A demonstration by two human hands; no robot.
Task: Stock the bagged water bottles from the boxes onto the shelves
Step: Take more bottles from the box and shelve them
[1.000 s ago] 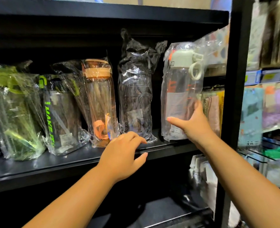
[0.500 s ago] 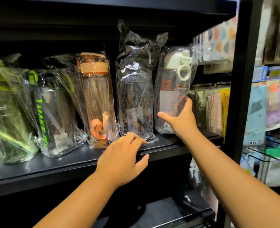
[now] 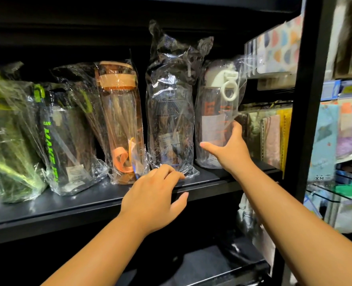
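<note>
Several bagged water bottles stand in a row on the black shelf (image 3: 212,178). At the right end is a clear bottle with a white lid and loop (image 3: 214,112), standing upright on the shelf in its plastic bag. My right hand (image 3: 231,149) holds its lower part, thumb across the front and fingers round the right side. To its left stand a dark bottle in a crinkled bag (image 3: 171,112), an orange bottle (image 3: 119,120), a black and green bottle (image 3: 65,141) and a green one (image 3: 7,141). My left hand (image 3: 152,197) rests on the shelf's front edge, holding nothing.
A black upright post (image 3: 309,100) bounds the shelf on the right. Beyond it hang packaged goods on racks (image 3: 344,131). Another black shelf board (image 3: 212,9) lies just above the bottle tops. A lower shelf (image 3: 222,263) is in shadow below.
My right hand has carried the white-lidded bottle left and inward from the shelf's right edge and set it down beside the dark bottle. My left hand has stayed on the shelf edge.
</note>
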